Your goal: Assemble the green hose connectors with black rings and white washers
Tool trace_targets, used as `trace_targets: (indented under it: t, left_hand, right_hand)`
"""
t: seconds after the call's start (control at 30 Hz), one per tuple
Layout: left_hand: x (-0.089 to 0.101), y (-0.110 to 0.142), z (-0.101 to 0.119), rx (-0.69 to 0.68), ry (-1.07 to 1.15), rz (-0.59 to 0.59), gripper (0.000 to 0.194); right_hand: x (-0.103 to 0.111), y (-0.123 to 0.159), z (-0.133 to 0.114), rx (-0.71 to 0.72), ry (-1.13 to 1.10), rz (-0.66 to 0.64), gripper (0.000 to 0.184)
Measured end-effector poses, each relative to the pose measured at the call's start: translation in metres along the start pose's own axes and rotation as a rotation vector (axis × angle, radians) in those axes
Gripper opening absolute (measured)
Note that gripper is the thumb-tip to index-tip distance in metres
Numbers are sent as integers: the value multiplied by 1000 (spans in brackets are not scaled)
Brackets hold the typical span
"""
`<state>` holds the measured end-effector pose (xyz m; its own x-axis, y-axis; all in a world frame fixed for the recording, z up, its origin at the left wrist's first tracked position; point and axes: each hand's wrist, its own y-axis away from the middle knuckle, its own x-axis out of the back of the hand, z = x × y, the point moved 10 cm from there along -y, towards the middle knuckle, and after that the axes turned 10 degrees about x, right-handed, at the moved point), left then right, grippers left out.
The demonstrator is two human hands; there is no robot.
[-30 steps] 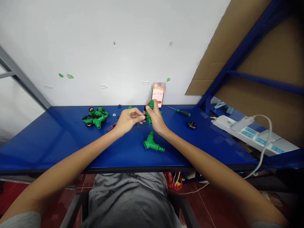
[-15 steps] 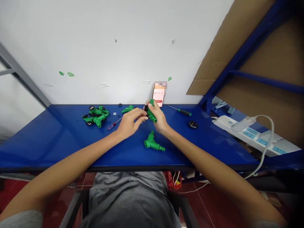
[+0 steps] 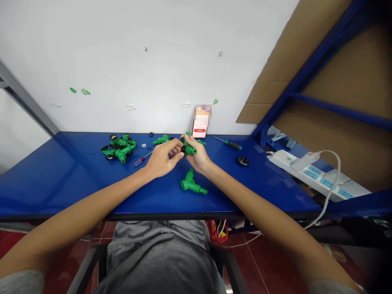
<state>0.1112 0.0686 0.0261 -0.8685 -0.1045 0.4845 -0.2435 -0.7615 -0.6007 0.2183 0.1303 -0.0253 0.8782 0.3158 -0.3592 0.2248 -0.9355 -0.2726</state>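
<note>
My right hand point(image 3: 200, 154) is closed around a green plastic Y-shaped hose connector point(image 3: 190, 150), above the back half of the blue table. At its left side, the fingers of my left hand point(image 3: 164, 158) pinch a black part point(image 3: 183, 148) against the connector. Exactly how that black part sits is hidden by the fingers. A second green Y-shaped connector point(image 3: 191, 183) lies on the table just below my hands. Behind my left hand lies another green connector point(image 3: 162, 139), partly covered.
Several green connectors with black collars point(image 3: 122, 154) are heaped at left. Near them lie a screwdriver point(image 3: 140, 161), a white ring point(image 3: 143, 145) and small black rings. A phone point(image 3: 199, 130) leans on the wall. Rightward are a green-handled screwdriver point(image 3: 233, 145), a black round object point(image 3: 243, 161) and a power strip point(image 3: 309, 171).
The view has shifted slightly, so everything appears further left. The held connector has turned a little, its lower end now pointing more to the right. Both hands keep their hold.
</note>
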Motion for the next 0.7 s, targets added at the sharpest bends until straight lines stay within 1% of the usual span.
trace_targets:
  t: [0.07,0.13,0.2,0.33,0.43,0.53,0.7]
  left_hand:
    - [0,0,0,5,-40,2,10]
    - [-1,1,3,-41,-110,-17,11]
    - [-2,2,9,-135,-226,-47,12]
    - [-8,7,23,-368,-514,-119,22]
    - [-12,9,30,-468,-629,-155,26]
    - [-10,6,32,-469,-666,-146,27]
    - [-3,-2,20,-342,-614,-135,20]
  right_hand:
    - [-2,2,5,-26,-28,-10,38]
    - [-5,4,7,-52,-60,-27,36]
    - [-8,5,9,-88,-99,-36,34]
    - [-16,9,15,-189,-181,-79,31]
    - [-20,9,18,-246,-217,-121,27]
    - [-20,6,20,-252,-222,-138,25]
    - [-10,-2,23,-199,-195,-52,21]
